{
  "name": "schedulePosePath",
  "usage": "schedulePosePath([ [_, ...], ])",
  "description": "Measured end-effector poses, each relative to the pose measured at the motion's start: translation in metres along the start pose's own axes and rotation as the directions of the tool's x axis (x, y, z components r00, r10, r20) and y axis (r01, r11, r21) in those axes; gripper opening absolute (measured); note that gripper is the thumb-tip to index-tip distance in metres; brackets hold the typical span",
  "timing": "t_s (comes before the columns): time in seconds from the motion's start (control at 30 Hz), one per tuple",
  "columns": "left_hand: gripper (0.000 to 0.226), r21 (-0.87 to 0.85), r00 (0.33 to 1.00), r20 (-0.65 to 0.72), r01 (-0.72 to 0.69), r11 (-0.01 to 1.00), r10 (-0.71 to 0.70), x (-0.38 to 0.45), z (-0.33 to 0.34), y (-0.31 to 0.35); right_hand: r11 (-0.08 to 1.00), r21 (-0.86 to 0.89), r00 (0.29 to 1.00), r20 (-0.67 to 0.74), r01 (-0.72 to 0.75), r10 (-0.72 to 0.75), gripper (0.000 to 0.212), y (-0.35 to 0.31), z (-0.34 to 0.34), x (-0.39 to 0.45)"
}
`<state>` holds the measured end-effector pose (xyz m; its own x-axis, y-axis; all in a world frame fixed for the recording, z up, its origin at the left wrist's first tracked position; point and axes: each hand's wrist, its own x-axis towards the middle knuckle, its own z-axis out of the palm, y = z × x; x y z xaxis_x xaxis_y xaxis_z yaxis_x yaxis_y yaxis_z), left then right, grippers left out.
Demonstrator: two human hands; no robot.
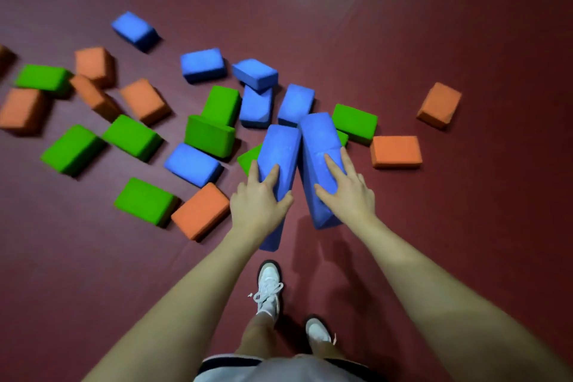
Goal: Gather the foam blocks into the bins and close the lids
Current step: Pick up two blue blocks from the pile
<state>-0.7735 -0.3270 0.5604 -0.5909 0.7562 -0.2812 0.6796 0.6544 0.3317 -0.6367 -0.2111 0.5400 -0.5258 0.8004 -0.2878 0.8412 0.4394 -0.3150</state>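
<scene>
My left hand (259,198) grips one blue block (280,149). My right hand (347,189) grips another (319,139) beside it, loose blocks (133,136) scattered beyond.

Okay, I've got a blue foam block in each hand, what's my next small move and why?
Probably turn and look for a bin to carry them to. The left hand grips one blue block, the right hand another blue block, so both hands are full. No bin is in view, and many blocks lie on the red floor.
</scene>
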Motion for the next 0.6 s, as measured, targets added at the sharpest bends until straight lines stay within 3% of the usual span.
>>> schedulePosePath([
  [0.17,0.062,-0.044,0.971,-0.126,0.198,0.979,-0.202,-0.079,-0.034,-0.023,0.974,-0.01,0.974,0.015,0.228,-0.228,0.068,-0.048,-0.01,-0.038],
  [0.3,0.062,-0.11,0.893,-0.22,0.378,0.919,-0.393,-0.158,-0.05,-0.042,0.892,-0.03,0.893,0.045,0.45,-0.449,0.067,-0.086,-0.014,-0.084],
  [0.47,0.063,-0.227,0.744,-0.269,0.569,0.791,-0.612,-0.262,-0.057,-0.068,0.744,-0.008,0.739,0.125,0.668,-0.662,0.066,-0.129,-0.005,-0.148],
  [0.6,0.063,-0.311,0.579,-0.291,0.696,0.648,-0.761,-0.341,-0.057,-0.091,0.568,0.021,0.553,0.207,0.822,-0.807,0.066,-0.167,0.014,-0.201],
])
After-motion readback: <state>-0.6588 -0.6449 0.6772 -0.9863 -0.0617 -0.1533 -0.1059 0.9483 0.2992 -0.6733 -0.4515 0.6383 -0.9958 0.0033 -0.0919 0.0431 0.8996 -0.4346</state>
